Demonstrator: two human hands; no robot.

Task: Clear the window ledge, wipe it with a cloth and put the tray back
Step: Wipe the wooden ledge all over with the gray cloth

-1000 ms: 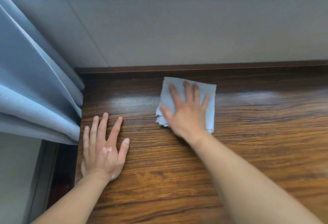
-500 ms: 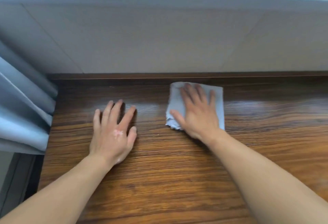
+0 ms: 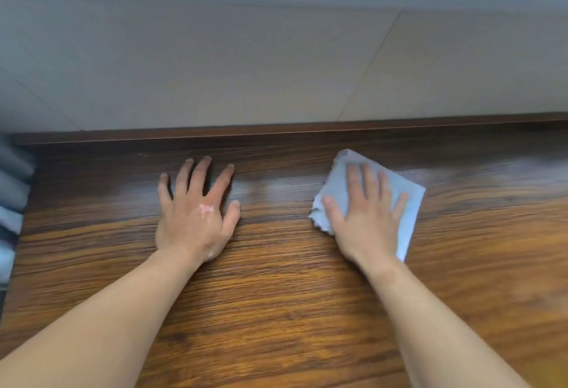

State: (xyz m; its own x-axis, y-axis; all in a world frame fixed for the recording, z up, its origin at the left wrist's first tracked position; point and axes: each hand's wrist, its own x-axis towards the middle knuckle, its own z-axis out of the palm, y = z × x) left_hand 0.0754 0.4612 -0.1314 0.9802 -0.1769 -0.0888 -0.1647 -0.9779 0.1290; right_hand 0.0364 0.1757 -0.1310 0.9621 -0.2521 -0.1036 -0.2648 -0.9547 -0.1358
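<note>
Shifted toward 3 o'clock, the pale blue cloth (image 3: pixel 410 203) is pressed onto the brown wooden ledge (image 3: pixel 276 295) by the flat right hand (image 3: pixel 368 221); the left hand (image 3: pixel 193 221) is spread flat, empty; wiping is judged unfinished.

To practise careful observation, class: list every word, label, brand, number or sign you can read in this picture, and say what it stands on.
None: no readable text shows anywhere.
The cloth under the right hand is plain.
The wooden ledge shows only grain.
The wall panel and curtain are unmarked.
The left hand bears a pale mark, not writing.
</note>
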